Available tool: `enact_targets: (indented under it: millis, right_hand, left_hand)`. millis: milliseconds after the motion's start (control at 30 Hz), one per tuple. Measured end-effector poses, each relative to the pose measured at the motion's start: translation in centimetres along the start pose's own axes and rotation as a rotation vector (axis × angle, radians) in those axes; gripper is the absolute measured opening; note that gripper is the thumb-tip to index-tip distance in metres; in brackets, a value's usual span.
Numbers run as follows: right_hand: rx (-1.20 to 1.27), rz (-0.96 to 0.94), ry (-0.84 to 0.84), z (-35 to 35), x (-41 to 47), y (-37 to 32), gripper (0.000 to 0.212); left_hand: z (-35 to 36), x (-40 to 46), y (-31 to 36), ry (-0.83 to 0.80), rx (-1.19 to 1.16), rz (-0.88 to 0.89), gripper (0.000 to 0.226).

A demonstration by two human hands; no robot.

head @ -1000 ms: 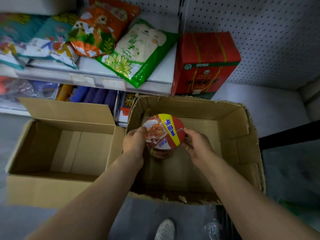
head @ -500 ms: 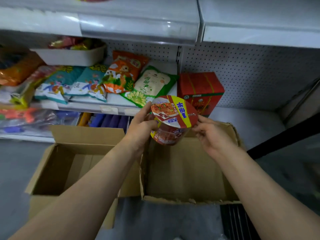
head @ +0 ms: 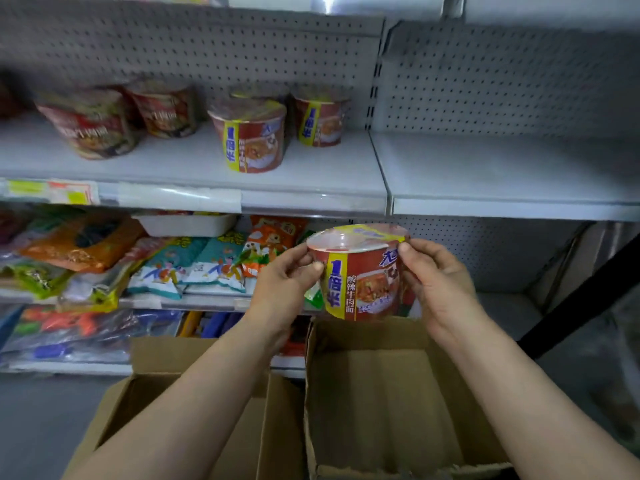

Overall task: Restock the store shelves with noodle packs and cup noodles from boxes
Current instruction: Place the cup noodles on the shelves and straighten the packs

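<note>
Upper grey metal shelf (head: 194, 168): blurred red cup noodles (head: 90, 123) at its left end, more red cups with a yellow stripe (head: 250, 137) near its right edge. Shelf below: flat colourful snack bags (head: 194, 263). Two open brown cardboard boxes (head: 377, 403) at the bottom, side by side. Red cup noodle with yellow stripe and clear film lid (head: 358, 271) is upright, in the air over the right box, below the upper shelf's front edge. Left hand (head: 287, 282) and right hand (head: 438, 278) grip its sides, thumbs at the rim.

cup noodle (head: 360, 271): glossy plastic film | boxes (head: 381, 403): matt cardboard | shelf (head: 311, 174): smooth painted metal
</note>
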State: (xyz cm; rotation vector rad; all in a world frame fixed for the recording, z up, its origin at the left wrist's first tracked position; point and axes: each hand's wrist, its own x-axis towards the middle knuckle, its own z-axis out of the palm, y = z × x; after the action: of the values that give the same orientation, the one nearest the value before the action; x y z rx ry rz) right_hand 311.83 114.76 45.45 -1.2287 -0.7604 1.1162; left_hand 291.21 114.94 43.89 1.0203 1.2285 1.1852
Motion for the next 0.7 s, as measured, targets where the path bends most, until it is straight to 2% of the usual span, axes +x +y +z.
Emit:
enact_targets:
  millis: [67, 167, 267, 433, 600, 700]
  right_hand:
    - [-0.005, -0.029, -0.046, 0.8, -1.0, -1.7, 0.03]
    - [0.0, -0.076, -0.101, 2.0, -1.9, -3.7, 0.055]
    - [-0.055, -0.115, -0.139, 3.0, -2.5, -5.1, 0.076]
    - [-0.099, -0.172, -0.176, 4.3, -3.2, -6.3, 0.062]
    - [-0.129, -0.253, -0.139, 5.3, -2.7, -7.6, 0.071]
    - [-0.096, -0.27, -0.108, 5.9, -2.3, -7.8, 0.077]
  left_hand:
    - [0.0, -0.1, 1.7, 0.025, -0.021, 0.03, 0.045]
    - [0.1, -0.4, 4.1, 0.053, -0.045, 0.095, 0.042]
    - [0.4, -0.8, 6.0, 0.011, -0.094, 0.116, 0.041]
    - [0.4, -1.5, 7.7, -0.031, -0.209, 0.077, 0.053]
    - [-0.3, -1.5, 8.7, -0.018, -0.218, 0.063, 0.068]
    - [-0.8, -1.2, 9.0, -0.041, -0.223, 0.056, 0.064]
